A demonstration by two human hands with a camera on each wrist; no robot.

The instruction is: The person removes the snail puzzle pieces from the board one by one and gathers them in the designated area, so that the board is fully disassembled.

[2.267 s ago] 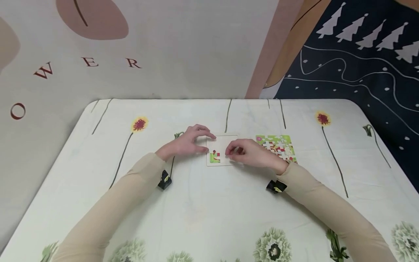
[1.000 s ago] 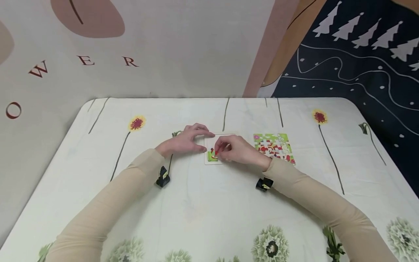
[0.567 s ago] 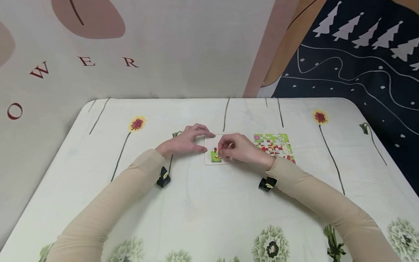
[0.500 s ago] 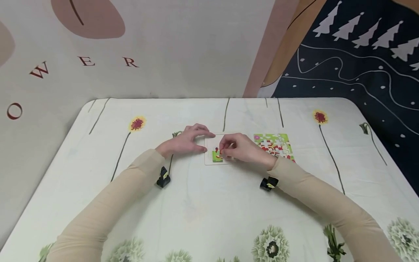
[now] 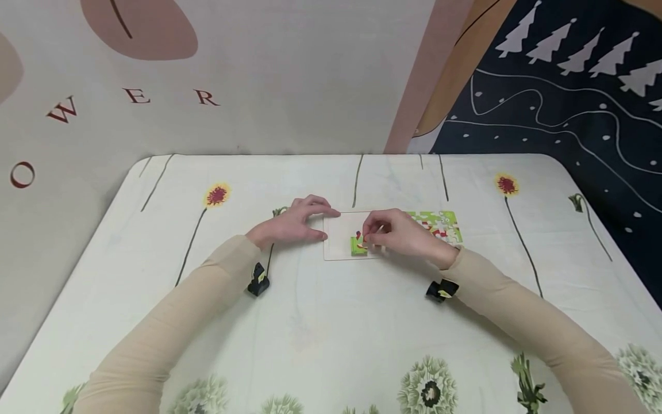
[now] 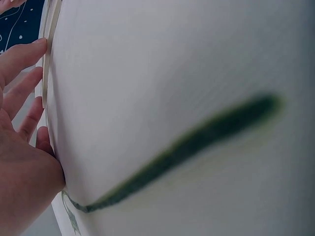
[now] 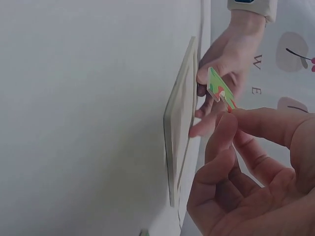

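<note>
In the head view, a white puzzle tray [image 5: 338,236] lies flat in the middle of the table. My right hand [image 5: 400,233] pinches a green and red puzzle piece [image 5: 358,246] between thumb and forefinger. The right wrist view shows that puzzle piece [image 7: 219,87] raised clear of the tray [image 7: 178,118]. At the tray's left edge is my left hand [image 5: 295,224], thumb and forefinger spread and touching the frame. Fairly straight fingers of the left hand [image 6: 24,142] meet the tray's edge in the left wrist view.
Right of the tray lies a square of joined puzzle pieces [image 5: 443,223], green with red and white, partly covered by my right hand. The white tablecloth [image 5: 310,328] is printed with flowers and stems. A grey wall hanging [image 5: 310,75] rises behind the table's far edge.
The puzzle piece has come up from the tray's lower left in my right hand and shifted right, toward the joined pieces. My left hand stays at the tray's edge.
</note>
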